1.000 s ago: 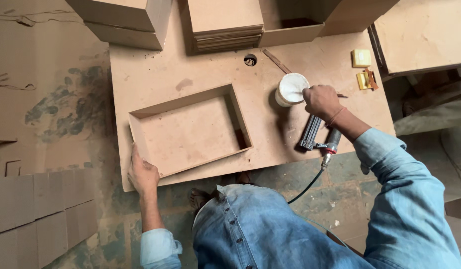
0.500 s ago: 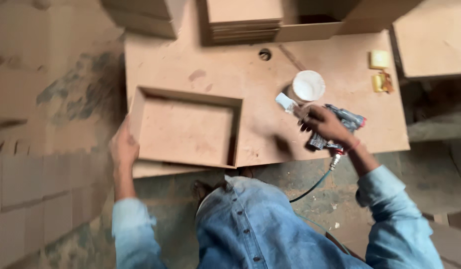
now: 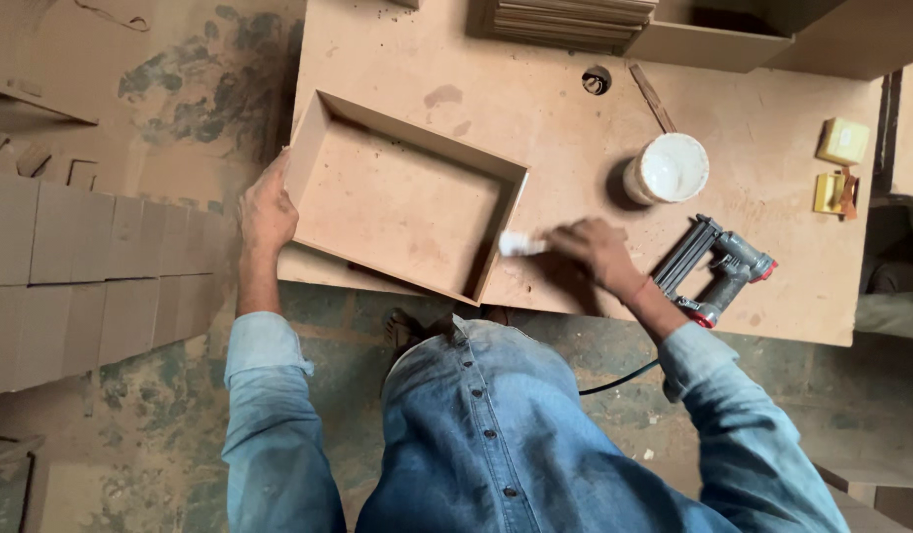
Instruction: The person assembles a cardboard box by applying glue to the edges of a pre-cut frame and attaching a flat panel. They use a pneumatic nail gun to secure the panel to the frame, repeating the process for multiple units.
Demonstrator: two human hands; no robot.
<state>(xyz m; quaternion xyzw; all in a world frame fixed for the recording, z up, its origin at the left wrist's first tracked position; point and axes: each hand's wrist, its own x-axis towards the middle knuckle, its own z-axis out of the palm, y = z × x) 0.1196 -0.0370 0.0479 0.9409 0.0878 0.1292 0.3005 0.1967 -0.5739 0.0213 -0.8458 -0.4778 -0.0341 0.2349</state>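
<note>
A worker's right hand pinches a small white-tipped applicator and holds its tip against the right-hand wall of a shallow, open-topped rectangular box of brown fibreboard. The left hand is wrapped around the box's left wall, bracing it. The box sits tilted across the near edge of a wide brown fibreboard worktable, its near corner hanging past that edge.

Just beyond the right hand, a round white tub of pale paste stands open on the table. A grey pneumatic nail gun with red trim lies near the right wrist, its hose trailing off the near edge. Further right are two small yellow blocks; a stack of thin boards lies along the far side.

The risks, as they appear: the overhanging box could tip off the edge if the left hand's brace loosens. The right forearm works close to the nail gun, so a backward sweep could knock it off the table. The open tub could be toppled by a careless reach.
</note>
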